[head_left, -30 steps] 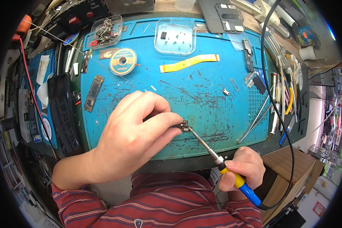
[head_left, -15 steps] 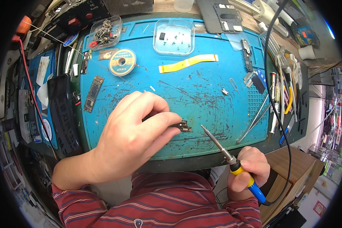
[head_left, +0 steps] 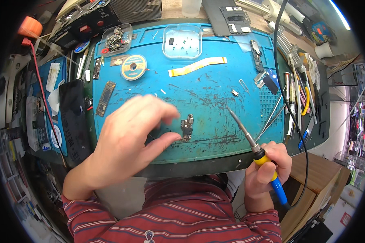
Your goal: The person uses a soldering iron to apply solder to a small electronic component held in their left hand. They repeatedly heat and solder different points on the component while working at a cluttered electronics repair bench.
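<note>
A small dark circuit board [head_left: 187,127] lies on the blue work mat [head_left: 215,93], just right of my left hand. My left hand [head_left: 127,135] hovers beside it with thumb and fingers apart, and nothing shows between them. The thumb tip is close to the board's lower part; whether it touches I cannot tell. In my right hand [head_left: 271,167] is a soldering iron [head_left: 278,188] with a yellow and blue handle, held like a pen. Its metal tip points up and left, over the mat and clear of the board.
A yellow ribbon cable [head_left: 198,66], a wire spool [head_left: 134,67] and a long circuit board [head_left: 105,98] lie on the mat. Behind stand a clear tray [head_left: 182,42] and a box of small parts [head_left: 117,38]. Tweezers [head_left: 271,119] rest at right. The iron's black cable [head_left: 290,109] loops alongside.
My left hand has let go of the small circuit board and opened. The board now lies turned more upright in the picture. The soldering iron has moved slightly up and right, and the view has shifted.
</note>
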### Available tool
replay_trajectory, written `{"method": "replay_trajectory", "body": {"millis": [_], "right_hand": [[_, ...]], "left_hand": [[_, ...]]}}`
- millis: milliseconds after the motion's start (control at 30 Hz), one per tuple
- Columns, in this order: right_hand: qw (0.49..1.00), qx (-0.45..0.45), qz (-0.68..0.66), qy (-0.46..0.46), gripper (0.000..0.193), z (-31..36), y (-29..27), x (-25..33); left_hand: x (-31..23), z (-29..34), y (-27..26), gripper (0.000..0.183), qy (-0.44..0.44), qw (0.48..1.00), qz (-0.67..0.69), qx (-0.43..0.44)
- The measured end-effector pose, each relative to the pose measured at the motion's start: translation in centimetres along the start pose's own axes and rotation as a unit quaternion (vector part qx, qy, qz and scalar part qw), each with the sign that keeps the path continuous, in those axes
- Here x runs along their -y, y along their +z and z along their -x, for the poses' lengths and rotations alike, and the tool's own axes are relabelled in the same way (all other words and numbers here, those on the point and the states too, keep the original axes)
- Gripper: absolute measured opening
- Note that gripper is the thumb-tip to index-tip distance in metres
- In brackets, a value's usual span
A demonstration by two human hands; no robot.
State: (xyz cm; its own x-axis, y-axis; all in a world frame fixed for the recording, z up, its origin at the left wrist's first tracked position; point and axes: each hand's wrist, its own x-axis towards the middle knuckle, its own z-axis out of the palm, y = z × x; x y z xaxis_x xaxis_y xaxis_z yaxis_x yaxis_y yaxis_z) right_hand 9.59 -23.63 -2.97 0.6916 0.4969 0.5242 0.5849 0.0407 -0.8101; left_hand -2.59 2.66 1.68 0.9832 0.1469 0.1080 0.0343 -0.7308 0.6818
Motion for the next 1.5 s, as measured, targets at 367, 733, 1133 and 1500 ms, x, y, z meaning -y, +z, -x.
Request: {"method": "replay_trajectory", "body": {"millis": [367, 733, 1133, 1500], "right_hand": [[0.999, -0.001, -0.021, 0.046, 0.035, -0.4, 0.2, 0.9], [0.997, 0.082, 0.01, -0.004, 0.021, -5.2, 1.6, 1.2], [0.997, 0.073, 0.013, 0.017, 0.044, -4.5, 2.1, 0.5], [0.997, 0.065, 0.035, 0.018, 0.045, -4.7, 2.8, 0.5]], "left_hand": [[-0.2, 0.0, 2.5, 0.067, 0.124, 0.989, -0.064, -0.037], [-2.2, 4.7, 5.0, 0.053, 0.048, 0.977, -0.187, -0.088], [-1.9, 4.6, 5.7, 0.05, 0.038, 0.975, -0.199, -0.092], [-1.6, 4.7, 5.7, 0.049, 0.043, 0.975, -0.197, -0.096]]}}
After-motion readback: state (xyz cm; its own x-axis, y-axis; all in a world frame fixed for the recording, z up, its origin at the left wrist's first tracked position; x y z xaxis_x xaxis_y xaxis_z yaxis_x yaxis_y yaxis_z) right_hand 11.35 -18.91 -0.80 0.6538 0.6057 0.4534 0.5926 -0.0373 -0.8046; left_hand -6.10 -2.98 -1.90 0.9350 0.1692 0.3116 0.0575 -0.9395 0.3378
